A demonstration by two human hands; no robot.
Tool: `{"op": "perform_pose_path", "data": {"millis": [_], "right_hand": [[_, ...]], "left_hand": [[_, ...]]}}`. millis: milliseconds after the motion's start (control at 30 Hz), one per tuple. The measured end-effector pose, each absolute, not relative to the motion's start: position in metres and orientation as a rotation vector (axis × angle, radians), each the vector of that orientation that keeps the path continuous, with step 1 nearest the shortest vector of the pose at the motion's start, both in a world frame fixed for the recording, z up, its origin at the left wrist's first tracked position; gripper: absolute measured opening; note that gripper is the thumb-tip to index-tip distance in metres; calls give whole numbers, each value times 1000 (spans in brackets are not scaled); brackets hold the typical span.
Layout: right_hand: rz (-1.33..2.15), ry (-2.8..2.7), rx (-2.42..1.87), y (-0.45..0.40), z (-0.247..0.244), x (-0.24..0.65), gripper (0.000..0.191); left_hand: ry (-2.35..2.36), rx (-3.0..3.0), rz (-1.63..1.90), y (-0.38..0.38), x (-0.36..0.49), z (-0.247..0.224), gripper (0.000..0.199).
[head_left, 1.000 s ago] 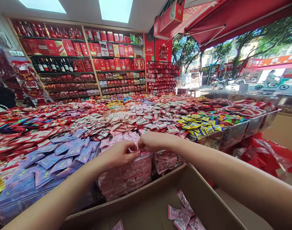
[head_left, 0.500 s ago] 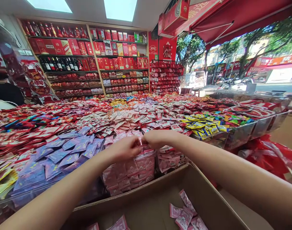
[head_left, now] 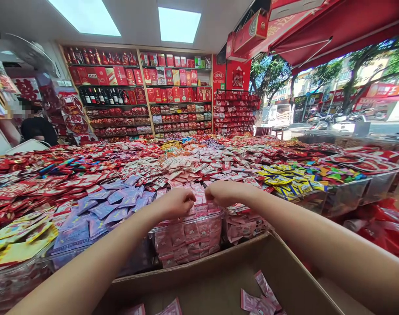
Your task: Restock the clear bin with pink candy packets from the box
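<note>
My left hand point(head_left: 180, 203) and my right hand point(head_left: 219, 193) are close together over a clear bin point(head_left: 188, 240) filled with pink packets. The left fingers curl at the bin's top layer; whether they pinch a packet is too small to tell. Bent down behind the bin's front rim, the right fingers are mostly hidden by the hand itself. Pink packets point(head_left: 201, 199) lie between and beneath both hands. In front of the bin stands an open cardboard box point(head_left: 206, 280) with several loose pink packets point(head_left: 263, 302) inside.
Purple packets point(head_left: 104, 205) fill a bin on the left, yellow ones point(head_left: 289, 181) lie to the right. Heaps of red packets spread behind. Shelves point(head_left: 176, 92) line the back wall. A person in black point(head_left: 38, 129) is at the far left.
The view has turned left, so the scene sits further right. My hands have moved slightly apart, with more pink packets showing between them.
</note>
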State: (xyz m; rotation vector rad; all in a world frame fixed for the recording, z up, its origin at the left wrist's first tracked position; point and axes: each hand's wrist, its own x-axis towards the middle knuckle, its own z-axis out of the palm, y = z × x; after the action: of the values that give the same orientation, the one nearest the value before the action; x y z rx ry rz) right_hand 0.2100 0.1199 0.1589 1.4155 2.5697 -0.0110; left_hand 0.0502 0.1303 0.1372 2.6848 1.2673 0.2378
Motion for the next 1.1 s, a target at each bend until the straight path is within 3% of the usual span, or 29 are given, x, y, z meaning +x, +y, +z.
{"op": "perform_pose_path", "data": {"millis": [567,733,900,1000,1100], "right_hand": [[-32,2553,1423,117,152,203,32],[-69,2602,1522,117,154,208,40],[-22,2859,1615,96,158,225,29],[-475,3044,1383,63,122,221,20],[-1021,2795,1189,31,49,197,18]], "left_hand": [[1270,2783,214,127,49,125,11],[1276,2786,390,123,40,145,22],[1289,2754,645,79,11,171,21],[1282,2546,632,35,0,148,15],[982,2265,255,1,0,95,12]]}}
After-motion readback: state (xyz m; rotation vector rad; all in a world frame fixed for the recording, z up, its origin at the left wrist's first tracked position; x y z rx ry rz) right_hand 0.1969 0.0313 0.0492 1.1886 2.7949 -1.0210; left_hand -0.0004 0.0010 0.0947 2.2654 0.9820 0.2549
